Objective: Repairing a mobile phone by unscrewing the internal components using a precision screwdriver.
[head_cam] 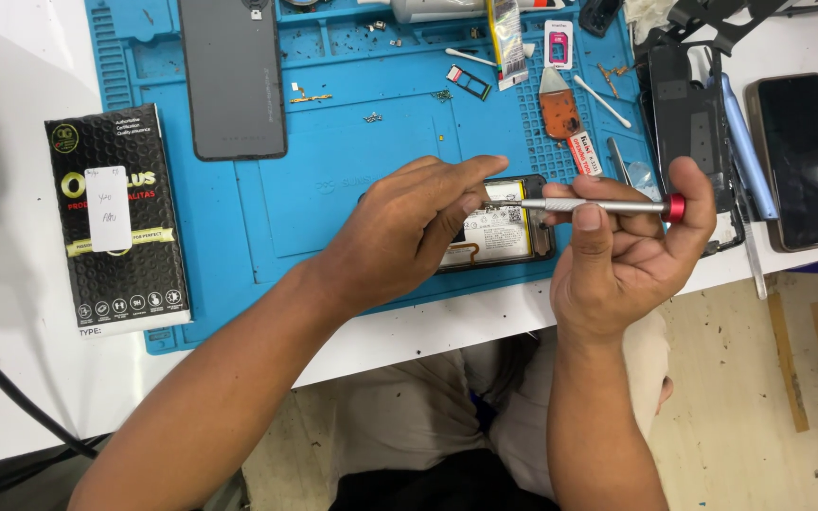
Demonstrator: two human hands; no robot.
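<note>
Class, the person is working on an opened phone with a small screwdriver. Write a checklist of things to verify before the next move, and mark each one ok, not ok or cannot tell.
1. Right hand grips the screwdriver firmly, finger on the red cap: ok.
2. Left hand pinches at the screwdriver's tip: ok.
3. Whether a screw sits on the tip: cannot tell, fingers hide it.
4. Opened phone lies flat on the blue mat: ok.
5. Loose screws lie scattered on the mat, not gathered: not ok.
6. Dark phone rests near the table's edge: not ok.
</note>
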